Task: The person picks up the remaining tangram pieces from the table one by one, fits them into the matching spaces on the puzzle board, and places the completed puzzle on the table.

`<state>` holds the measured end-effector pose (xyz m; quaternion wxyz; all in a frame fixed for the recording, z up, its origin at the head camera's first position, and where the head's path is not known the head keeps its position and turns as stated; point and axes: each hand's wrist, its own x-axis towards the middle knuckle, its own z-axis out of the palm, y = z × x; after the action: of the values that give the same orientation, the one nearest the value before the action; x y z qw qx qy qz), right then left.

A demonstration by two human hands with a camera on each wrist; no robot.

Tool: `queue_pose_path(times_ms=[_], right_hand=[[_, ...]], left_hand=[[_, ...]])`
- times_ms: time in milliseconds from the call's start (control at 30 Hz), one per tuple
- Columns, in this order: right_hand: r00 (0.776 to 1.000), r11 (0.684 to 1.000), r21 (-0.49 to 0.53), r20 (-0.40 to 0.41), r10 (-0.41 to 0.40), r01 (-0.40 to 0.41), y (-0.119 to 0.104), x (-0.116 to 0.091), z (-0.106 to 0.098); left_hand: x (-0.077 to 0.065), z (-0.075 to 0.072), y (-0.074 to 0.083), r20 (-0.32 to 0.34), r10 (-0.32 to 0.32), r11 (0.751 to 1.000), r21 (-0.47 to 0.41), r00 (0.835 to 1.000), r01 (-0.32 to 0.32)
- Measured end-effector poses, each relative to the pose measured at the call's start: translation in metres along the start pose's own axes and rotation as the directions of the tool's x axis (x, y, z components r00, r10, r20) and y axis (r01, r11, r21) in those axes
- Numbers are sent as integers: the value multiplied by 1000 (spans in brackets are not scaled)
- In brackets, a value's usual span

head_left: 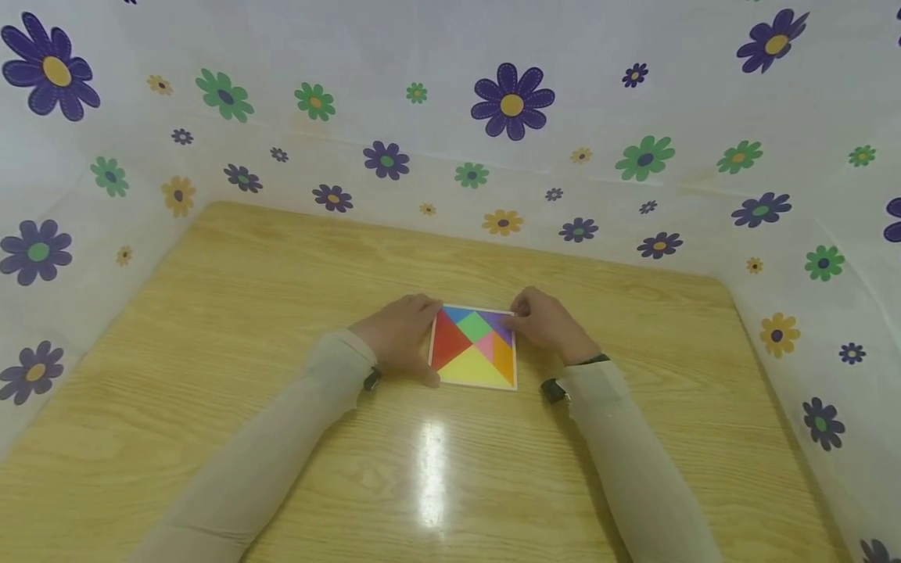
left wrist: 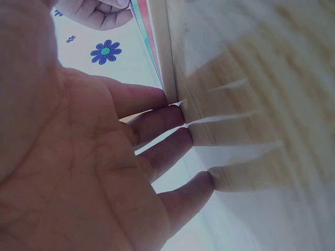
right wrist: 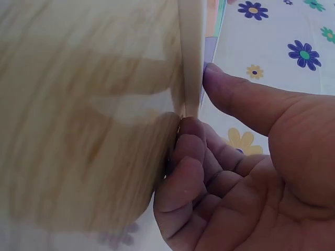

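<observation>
A square tangram puzzle [head_left: 473, 348] with coloured pieces in a pale frame lies flat on the wooden table. At its left side is my left hand [head_left: 401, 336], thumb by the near corner and fingers by the far corner. In the left wrist view these fingers [left wrist: 157, 125] are fairly straight, tips on the tabletop, the nearest against the frame's edge [left wrist: 162, 52]. My right hand [head_left: 549, 324] pinches the tangram's far right corner. The right wrist view shows its thumb [right wrist: 230, 91] on the top face and curled fingers [right wrist: 186, 157] at the side edge.
The wooden table [head_left: 281, 469] extends around the tangram on all sides. A white sheet [head_left: 436, 47] printed with flowers rises along the table's back and both sides. Dark bands [head_left: 554, 389] circle the wrists at the sleeve ends.
</observation>
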<state>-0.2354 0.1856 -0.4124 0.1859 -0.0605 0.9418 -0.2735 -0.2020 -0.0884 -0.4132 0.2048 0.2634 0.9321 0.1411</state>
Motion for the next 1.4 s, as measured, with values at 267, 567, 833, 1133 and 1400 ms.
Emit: queue_pose_path(times_ms=[267,567,833,1133,1400], right_hand=[[1000,1000,-24,7,-16,16,3,-8,1],[977,977,-25,7,-211,211,5,-32,1],[963,963,-52,66,-259,263,5,-42,0],[978,972,-121,78,-193,202,7,-44,1],[975,963,-158,54,-214,220,5,-44,1]], left_hand=[[1,0,3,-4,15,1000,21,1000,-15],[-5,-5,2,17,-19,1000,14,1000,19],[-12,-9,8,25,-72,997,33,997,71],[-10,-6,16,4,-77,995,67,997,77],[-3,-4,13,-25,-31,998,61,999,33]])
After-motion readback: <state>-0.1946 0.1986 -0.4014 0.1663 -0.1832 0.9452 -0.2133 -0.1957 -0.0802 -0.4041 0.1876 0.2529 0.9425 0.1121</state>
